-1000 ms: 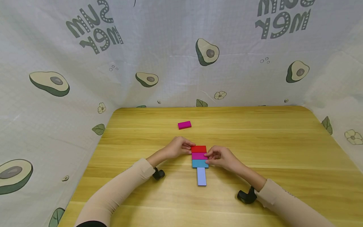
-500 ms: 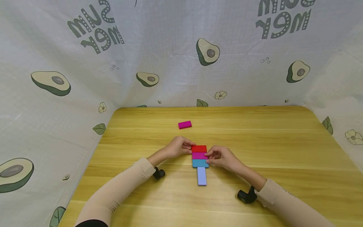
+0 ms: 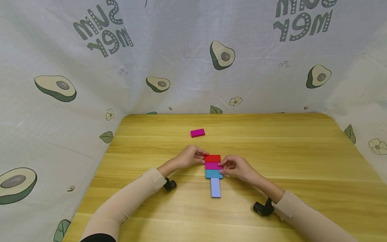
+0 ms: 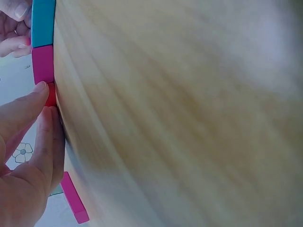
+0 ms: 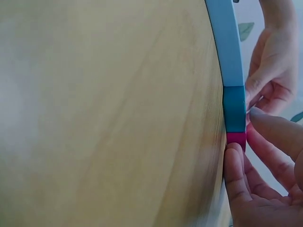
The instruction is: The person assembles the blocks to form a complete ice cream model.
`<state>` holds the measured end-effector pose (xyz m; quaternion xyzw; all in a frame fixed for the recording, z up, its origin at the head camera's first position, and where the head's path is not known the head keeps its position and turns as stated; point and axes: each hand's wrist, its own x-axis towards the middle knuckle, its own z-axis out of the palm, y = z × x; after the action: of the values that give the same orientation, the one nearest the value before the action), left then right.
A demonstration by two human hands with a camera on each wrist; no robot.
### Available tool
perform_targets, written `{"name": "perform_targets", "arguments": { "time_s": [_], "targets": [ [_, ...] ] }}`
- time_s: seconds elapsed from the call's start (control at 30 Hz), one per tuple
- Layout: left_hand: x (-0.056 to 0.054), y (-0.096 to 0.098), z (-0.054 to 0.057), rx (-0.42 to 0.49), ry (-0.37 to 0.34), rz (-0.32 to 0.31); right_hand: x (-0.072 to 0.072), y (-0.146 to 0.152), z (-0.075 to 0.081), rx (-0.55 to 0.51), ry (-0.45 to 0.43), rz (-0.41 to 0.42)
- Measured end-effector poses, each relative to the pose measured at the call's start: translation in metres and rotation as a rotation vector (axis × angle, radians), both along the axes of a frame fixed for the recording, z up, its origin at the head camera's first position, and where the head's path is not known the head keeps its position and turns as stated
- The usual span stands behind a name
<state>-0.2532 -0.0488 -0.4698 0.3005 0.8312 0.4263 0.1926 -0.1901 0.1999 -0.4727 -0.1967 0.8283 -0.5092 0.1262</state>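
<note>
In the head view, a red block, a magenta block and a blue block lie flat, side by side and touching. A lavender block extends lengthwise from the blue one toward the viewer. My left hand pinches the left end of the red block, its index finger at the far corner. At the opposite side, my right hand has curled fingers at the magenta block's right end, and its thumb touches the blue block. Both grips show close up in the wrist views.
Beyond the row, a separate magenta block rests on the wooden table. A white curtain with avocado prints hangs behind and at the sides. Black wrist cameras sit under both forearms.
The view has shifted very slightly. Both hands and all the blocks keep the same places on the table.
</note>
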Motion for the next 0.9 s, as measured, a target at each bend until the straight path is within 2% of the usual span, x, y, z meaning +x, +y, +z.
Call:
{"name": "perform_targets", "arguments": {
  "time_s": [0.2, 0.47, 0.63, 0.9],
  "targets": [
    [-0.001, 0.0, -0.001, 0.003, -0.011, 0.003, -0.002, -0.002, 0.0, 0.023, 0.035, -0.026],
    [-0.001, -0.005, 0.004, 0.012, 0.001, 0.01, -0.009, -0.004, 0.0, 0.039, 0.074, -0.071],
    [-0.002, -0.009, 0.008, 0.018, 0.012, 0.03, -0.012, -0.004, -0.002, 0.038, 0.066, -0.07],
    [-0.007, -0.013, 0.014, 0.044, 0.087, 0.076, -0.014, -0.005, -0.002, 0.058, 0.043, -0.085]
  ]
}}
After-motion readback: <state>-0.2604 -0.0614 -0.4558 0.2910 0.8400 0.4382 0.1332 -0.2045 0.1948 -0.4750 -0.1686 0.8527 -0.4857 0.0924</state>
